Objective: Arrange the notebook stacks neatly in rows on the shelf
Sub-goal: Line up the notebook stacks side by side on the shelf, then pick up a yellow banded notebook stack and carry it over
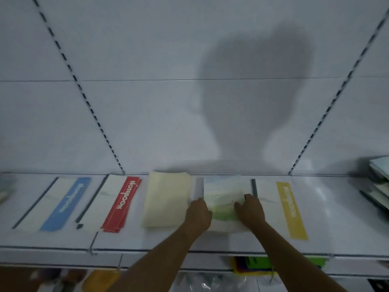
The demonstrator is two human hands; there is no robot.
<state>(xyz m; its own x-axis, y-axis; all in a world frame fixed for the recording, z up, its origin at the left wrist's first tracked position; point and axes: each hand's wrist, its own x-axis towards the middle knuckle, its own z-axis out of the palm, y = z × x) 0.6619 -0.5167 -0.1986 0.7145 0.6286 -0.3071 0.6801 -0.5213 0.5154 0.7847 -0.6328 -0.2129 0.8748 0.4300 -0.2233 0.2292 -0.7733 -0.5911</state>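
Note:
Several notebook stacks lie side by side on the white shelf point(147, 239): a blue-banded stack point(56, 204), a red-banded stack point(113, 204), a plain cream stack point(166, 200), a green landscape-cover stack point(223, 197) and a yellow-banded stack point(282, 207). My left hand point(199, 213) holds the left edge of the green stack, fingers curled on it. My right hand point(249, 209) grips the right side of the same stack, beside a dark spine. The frame is blurred.
More notebooks are piled at the far right point(379, 182) and a sliver of one shows at the far left point(5, 190). Slotted uprights run up the white back panel. Coloured items sit on the lower shelf point(252, 265) under the front edge.

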